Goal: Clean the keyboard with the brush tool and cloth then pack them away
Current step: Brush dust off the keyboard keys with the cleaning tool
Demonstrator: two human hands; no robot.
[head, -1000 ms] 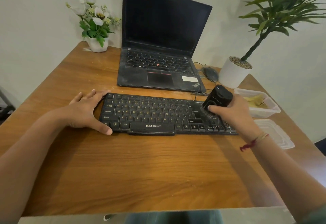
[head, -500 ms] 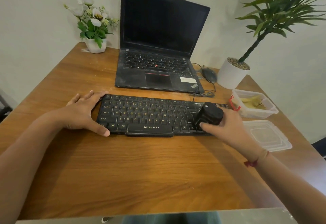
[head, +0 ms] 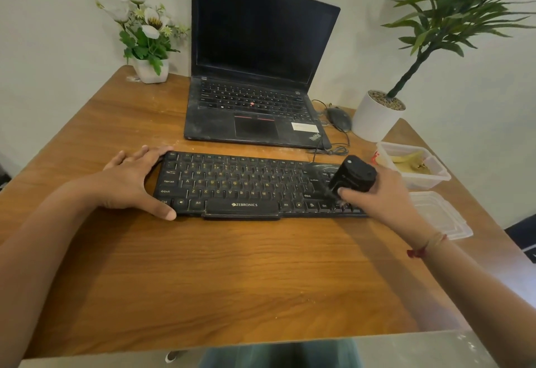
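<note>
A black keyboard (head: 246, 185) lies across the middle of the wooden table (head: 232, 274). My left hand (head: 130, 182) braces its left end, with the thumb against the front edge and the fingers spread flat by the back corner. My right hand (head: 380, 196) grips a stubby black brush tool (head: 355, 176), tilted, with its bristles down on the keys at the keyboard's right end. A yellow-green cloth (head: 410, 161) lies in a clear plastic box (head: 435, 177) to the right of the keyboard.
The box's clear lid (head: 441, 216) lies flat near the table's right edge. Behind the keyboard stands an open laptop (head: 255, 106), with a mouse (head: 338, 118) and its cable to the right. A white plant pot (head: 374, 118) and a flower vase (head: 150, 70) stand at the back.
The brush swept over the right-hand keys, toward the front and left, then back a little to the right. My left hand has stayed on the keyboard's left end.
</note>
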